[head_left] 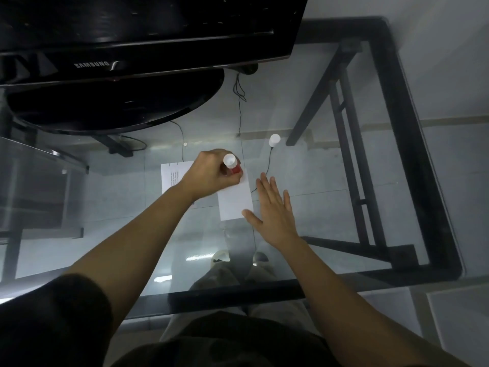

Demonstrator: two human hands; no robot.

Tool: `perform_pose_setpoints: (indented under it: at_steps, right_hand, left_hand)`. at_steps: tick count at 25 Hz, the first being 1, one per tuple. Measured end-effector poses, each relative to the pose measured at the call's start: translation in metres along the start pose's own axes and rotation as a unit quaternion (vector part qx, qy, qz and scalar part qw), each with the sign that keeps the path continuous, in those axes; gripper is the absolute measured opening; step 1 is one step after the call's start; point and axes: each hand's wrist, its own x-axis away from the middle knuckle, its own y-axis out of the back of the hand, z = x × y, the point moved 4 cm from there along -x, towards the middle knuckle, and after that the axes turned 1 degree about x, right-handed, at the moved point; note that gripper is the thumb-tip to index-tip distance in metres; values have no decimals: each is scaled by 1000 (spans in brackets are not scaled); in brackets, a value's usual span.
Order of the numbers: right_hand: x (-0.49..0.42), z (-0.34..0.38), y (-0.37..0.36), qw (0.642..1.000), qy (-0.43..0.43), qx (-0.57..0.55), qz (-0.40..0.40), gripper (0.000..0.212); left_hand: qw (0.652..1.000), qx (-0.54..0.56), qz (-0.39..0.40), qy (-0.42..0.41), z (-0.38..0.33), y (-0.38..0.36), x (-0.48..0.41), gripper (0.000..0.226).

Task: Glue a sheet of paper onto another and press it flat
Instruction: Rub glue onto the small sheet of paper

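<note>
Two white paper sheets lie on the glass table. The left sheet [172, 176] has printed text along one side and is partly hidden by my left hand. The right, blank sheet [235, 201] lies beside it. My left hand [211, 176] grips a glue stick [230, 165] with a white end and red body, its lower end down at the top of the blank sheet. My right hand [272, 207] is flat with fingers spread, at the blank sheet's right edge, thumb touching its lower corner. The white glue cap [274, 140] stands apart farther back.
A black Samsung monitor [148, 35] on a round base [113, 102] fills the far left. The glass table [330, 181] has a black frame [412, 144]; thin cables run under it. My legs and shoes show through the glass.
</note>
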Motion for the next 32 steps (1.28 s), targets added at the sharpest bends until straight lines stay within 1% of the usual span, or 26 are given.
perform_pose_setpoints:
  at_steps: [2,4,6,7,11,13,15,17,19,21,24,26,29,32]
  right_hand:
    - [0,0,0,1000,2,-3,-3,76]
    - [1,-1,0,1000,6,-11,-5,74]
    - [2,-1,-1,1000,9,-11,-5,74]
    - [2,-1,-1,1000,9,-11,-5,74]
    - [1,0,0,1000,2,-7,1,75]
    - [1,1,0,1000,5,-11,3,75]
    - [2,0,0,1000,8,-13,3,75]
    - [2,0,1,1000,7,-10,7,75]
    - [2,0,1,1000,6,-7,10,75]
    - [2,0,1,1000,6,-8,8,74]
    - [2,0,0,1000,5,-3,7,75]
    - [2,-1,0,1000,5,0,5,75]
    - [2,-1,-1,1000,6,-3,2,74]
    - [2,-1,-2,1000,7,-8,2,75]
  left_hand:
    - [1000,10,-8,-10,-1,-2,4,19]
    - [999,18,21,-35,-8,-15,26,20]
    - [998,23,50,-38,-11,-22,37,21]
    - [998,24,47,-35,-10,-21,32,21]
    - [1000,-4,-10,-11,-5,-5,-1,20]
    - [999,3,-18,-27,-6,-6,6,20]
    - [999,17,15,-42,-9,-17,26,21]
    - [998,18,55,-37,-11,-25,41,24]
    - [996,18,75,-32,-9,-25,38,25]
    - [997,13,66,-32,-6,-17,21,25]
    - [1000,-1,15,-7,-2,1,-6,20]
    - [1000,8,-7,-5,-1,5,-5,18]
    - [1000,16,1,-23,-2,-3,29,21]
    - [999,26,42,-7,3,-13,56,22]
